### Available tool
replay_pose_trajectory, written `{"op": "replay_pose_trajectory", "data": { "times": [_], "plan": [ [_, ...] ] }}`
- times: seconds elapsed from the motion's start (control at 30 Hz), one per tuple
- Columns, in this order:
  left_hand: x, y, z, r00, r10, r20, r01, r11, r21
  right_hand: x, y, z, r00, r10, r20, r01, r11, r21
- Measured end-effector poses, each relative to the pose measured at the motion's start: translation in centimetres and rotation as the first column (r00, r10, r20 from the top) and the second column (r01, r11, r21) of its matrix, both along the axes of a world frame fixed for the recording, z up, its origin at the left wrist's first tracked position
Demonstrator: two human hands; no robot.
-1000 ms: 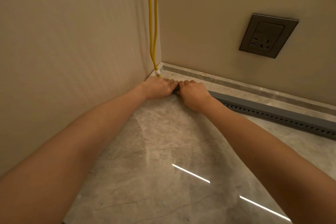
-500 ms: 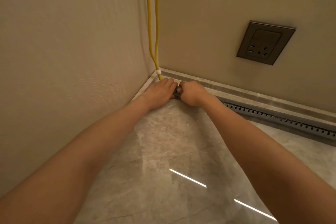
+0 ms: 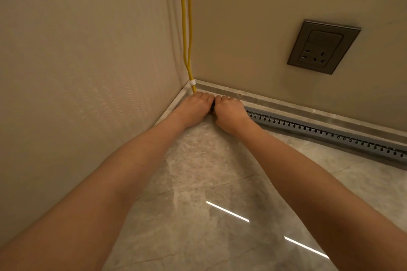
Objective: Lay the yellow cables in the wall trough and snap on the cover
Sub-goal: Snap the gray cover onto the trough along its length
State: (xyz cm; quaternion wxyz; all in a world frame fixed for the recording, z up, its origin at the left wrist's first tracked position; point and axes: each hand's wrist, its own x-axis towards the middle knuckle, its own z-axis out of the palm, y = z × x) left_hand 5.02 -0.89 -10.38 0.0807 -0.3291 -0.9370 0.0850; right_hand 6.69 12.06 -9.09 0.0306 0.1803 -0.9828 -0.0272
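Observation:
Two yellow cables (image 3: 186,28) hang down the room corner, bound by a white tie (image 3: 192,83) just above the floor. Below the tie they vanish behind my left hand (image 3: 193,108). A grey trough (image 3: 330,133) with a row of holes along its side runs along the base of the right wall. Its left end is hidden under my hands. My left hand and my right hand (image 3: 231,114) sit knuckle to knuckle at the corner, fingers curled down over that end. A dark bit of the trough shows between them.
A grey wall socket (image 3: 322,46) sits on the right wall above the trough. A stone skirting (image 3: 308,108) lines the wall behind the trough. The polished marble floor (image 3: 209,182) reflects light strips. The left wall stands close beside my left arm.
Both hands stay pressed together on the trough's end at the corner. My head has shifted, so the socket and trough sit a little differently in view.

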Motion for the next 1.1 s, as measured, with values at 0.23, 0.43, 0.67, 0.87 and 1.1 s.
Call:
{"op": "replay_pose_trajectory", "data": {
  "times": [0.23, 0.43, 0.67, 0.87, 1.1],
  "plan": [
    [-0.4, 0.8, 0.4, 0.993, -0.004, -0.118, 0.001, 1.0, -0.029, 0.0, -0.2, -0.6, 0.997, 0.06, -0.055, -0.054, 0.994, 0.098],
    [-0.8, 1.8, 0.2, 0.978, 0.207, -0.025, -0.208, 0.978, -0.035, -0.4, -0.3, -0.7, 0.998, 0.017, -0.064, -0.013, 0.998, 0.061],
    [-0.9, 1.6, 0.4, 0.979, 0.203, 0.004, -0.203, 0.979, -0.028, -1.0, 0.4, -0.7, 1.0, 0.015, -0.026, -0.015, 1.0, -0.022],
    [-1.1, 0.0, -0.2, 0.994, 0.052, -0.098, -0.048, 0.998, 0.046, -0.8, 1.8, -0.6, 1.0, 0.018, 0.005, -0.017, 0.994, -0.109],
    [-0.8, 0.4, 1.3, 0.998, 0.06, 0.025, -0.063, 0.991, 0.118, -0.3, 2.5, 0.3, 0.996, 0.073, -0.055, -0.069, 0.994, 0.084]
  ]
}}
